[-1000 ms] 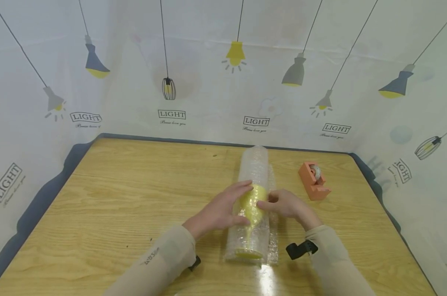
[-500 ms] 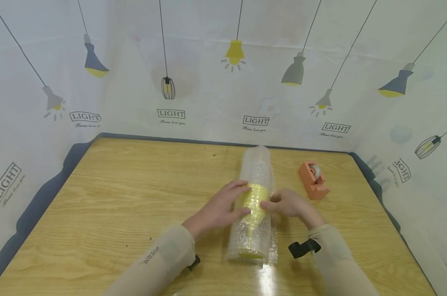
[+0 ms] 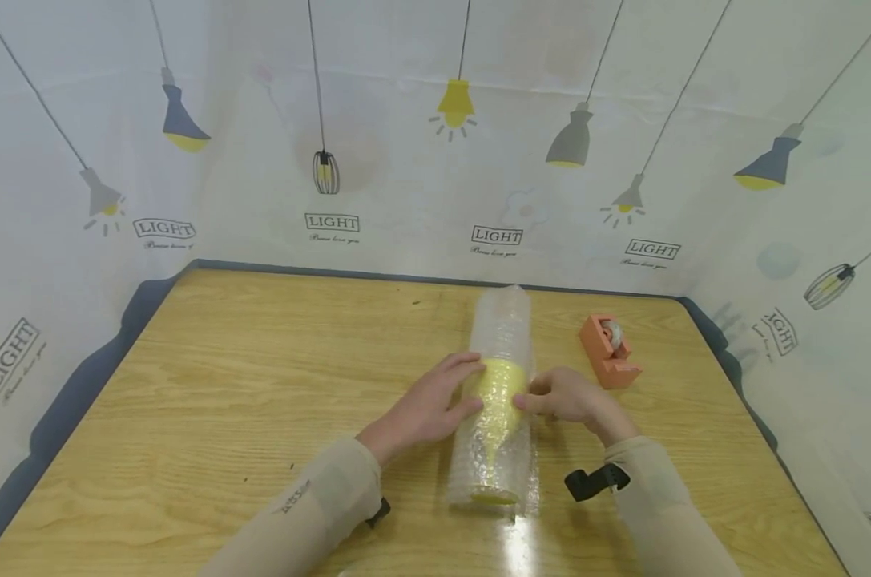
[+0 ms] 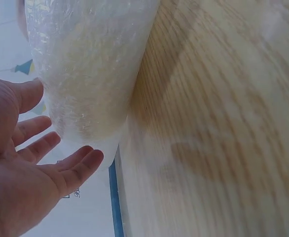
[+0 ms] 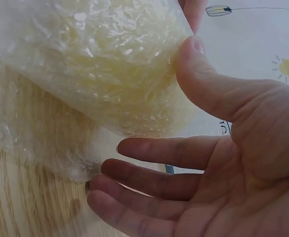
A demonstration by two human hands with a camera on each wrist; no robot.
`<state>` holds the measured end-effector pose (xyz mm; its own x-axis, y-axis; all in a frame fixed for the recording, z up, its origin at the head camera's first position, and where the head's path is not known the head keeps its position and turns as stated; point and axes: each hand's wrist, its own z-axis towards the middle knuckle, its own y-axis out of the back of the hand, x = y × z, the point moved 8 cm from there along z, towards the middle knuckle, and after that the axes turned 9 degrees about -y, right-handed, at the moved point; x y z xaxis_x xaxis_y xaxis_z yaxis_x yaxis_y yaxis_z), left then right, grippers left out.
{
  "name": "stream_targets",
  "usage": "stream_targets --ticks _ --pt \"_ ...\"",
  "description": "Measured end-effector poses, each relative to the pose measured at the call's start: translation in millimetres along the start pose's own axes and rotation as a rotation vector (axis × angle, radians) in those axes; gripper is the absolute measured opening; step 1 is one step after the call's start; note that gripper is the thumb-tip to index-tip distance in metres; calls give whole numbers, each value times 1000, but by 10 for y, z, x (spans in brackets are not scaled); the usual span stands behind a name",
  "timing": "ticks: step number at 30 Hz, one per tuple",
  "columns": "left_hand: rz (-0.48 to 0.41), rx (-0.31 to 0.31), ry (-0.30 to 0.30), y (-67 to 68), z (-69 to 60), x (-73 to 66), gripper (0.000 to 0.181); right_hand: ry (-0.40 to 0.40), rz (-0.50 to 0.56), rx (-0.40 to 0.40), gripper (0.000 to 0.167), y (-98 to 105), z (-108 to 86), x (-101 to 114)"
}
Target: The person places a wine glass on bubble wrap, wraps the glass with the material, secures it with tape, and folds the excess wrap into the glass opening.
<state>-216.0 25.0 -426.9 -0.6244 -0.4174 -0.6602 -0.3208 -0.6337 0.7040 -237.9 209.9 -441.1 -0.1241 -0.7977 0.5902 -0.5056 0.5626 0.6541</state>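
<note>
A roll of bubble wrap (image 3: 503, 320) lies lengthwise on the table, wound round a yellow stemmed glass (image 3: 502, 393). Through the clear layers I make out its bowl, a thin stem and a round foot nearest me. My left hand (image 3: 429, 403) touches the roll's left side, fingers spread and fairly straight. On the right side, the thumb of my right hand (image 3: 568, 398) presses the wrap. In the right wrist view its other fingers (image 5: 154, 180) extend loosely beside and below the roll. A narrow loose flap of wrap (image 5: 41, 133) lies on the table along the right side.
An orange tape dispenser (image 3: 608, 353) with a roll of clear tape stands to the right of the wrap. The wooden table (image 3: 262, 361) is bordered at the back and sides by a white curtain (image 3: 399, 176) printed with lamps.
The wrapped roll has turned and shifted slightly to the right, so less of the loose flap shows. My right hand has moved a little right with it; my left hand has barely moved.
</note>
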Motion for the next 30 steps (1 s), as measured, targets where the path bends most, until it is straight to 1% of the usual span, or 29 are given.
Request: stream_targets --ticks 4,8,16,20,23,27,30 --pt "-19 -17 17 29 -38 16 57 -2 31 9 46 -36 27 27" --pt "-26 -34 14 65 -66 38 57 -7 36 17 50 -74 45 60" --pt "-29 -67 41 148 -119 102 59 21 36 34 42 -152 88 178" --pt "-17 -93 27 159 -121 105 59 24 39 46 37 -167 98 204" --pt "-23 -115 18 160 -120 103 58 30 44 60 38 -163 101 213" --pt "-48 -133 47 154 -123 129 61 32 25 73 47 -139 87 225" --pt "-73 -143 76 152 -124 152 64 23 13 71 46 -126 85 224"
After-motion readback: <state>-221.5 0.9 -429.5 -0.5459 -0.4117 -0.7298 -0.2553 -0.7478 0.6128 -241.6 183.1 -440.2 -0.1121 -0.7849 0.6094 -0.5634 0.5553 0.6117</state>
